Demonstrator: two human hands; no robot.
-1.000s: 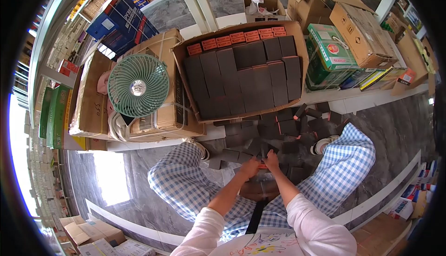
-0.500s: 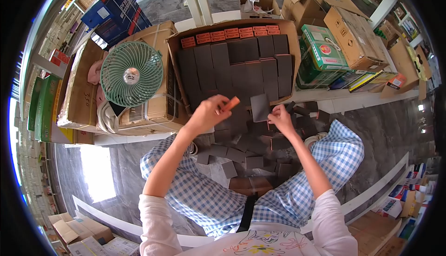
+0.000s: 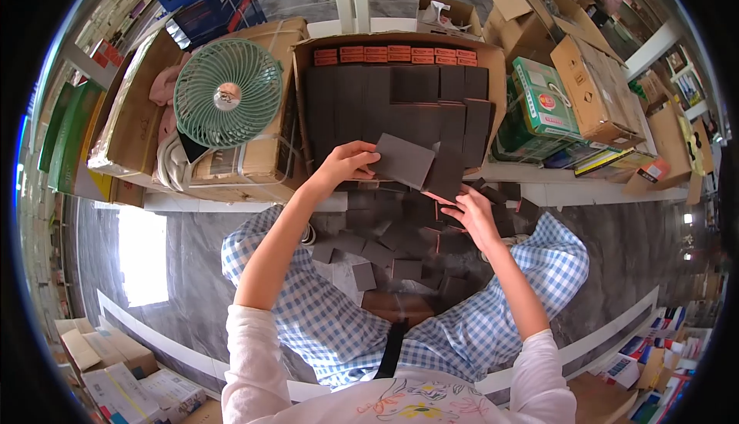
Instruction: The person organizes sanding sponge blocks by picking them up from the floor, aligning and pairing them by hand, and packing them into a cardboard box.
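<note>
My left hand grips the left end of a flat dark box above the front edge of a big carton. Close beside it, a second dark box with an orange edge is pinched in my right hand. The two boxes meet or overlap. The carton holds rows of dark boxes and, along its back, a row of orange-ended boxes. More dark boxes lie scattered on the floor between my legs.
A green fan stands on a taped carton at the left. Right of the big carton are a green box and a brown carton. A small open carton sits behind. My knees flank the floor pile.
Both hands rose from the floor pile to the big carton. Since the last earlier frame, the orange face at my left hand no longer shows, and the two held boxes have come together.
</note>
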